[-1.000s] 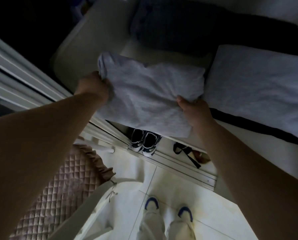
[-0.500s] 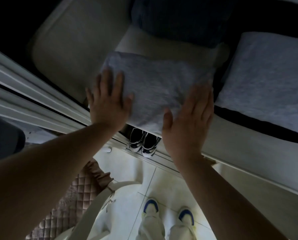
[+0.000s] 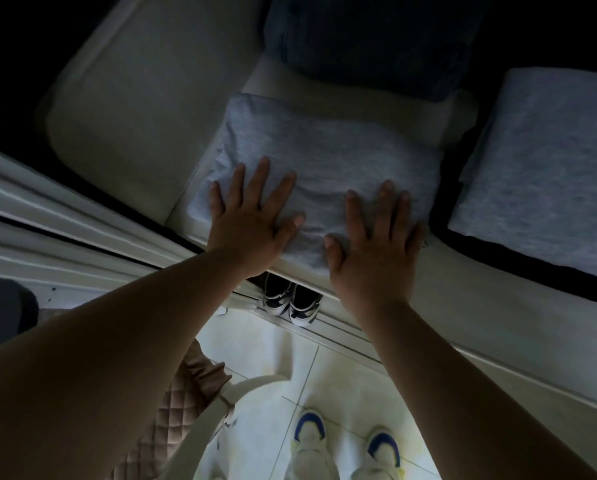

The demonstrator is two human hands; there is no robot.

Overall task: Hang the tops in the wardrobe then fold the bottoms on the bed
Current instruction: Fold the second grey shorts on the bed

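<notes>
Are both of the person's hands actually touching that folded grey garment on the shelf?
Touching. The head view shows the left hand and right hand lying flat, fingers spread, on the folded grey garment, with no gap visible under either palm.

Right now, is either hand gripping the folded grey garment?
No, the left hand and right hand press flat, fingers straight, on the folded grey garment.

Grey garment released (now on shelf), both palms flattened on it
</notes>
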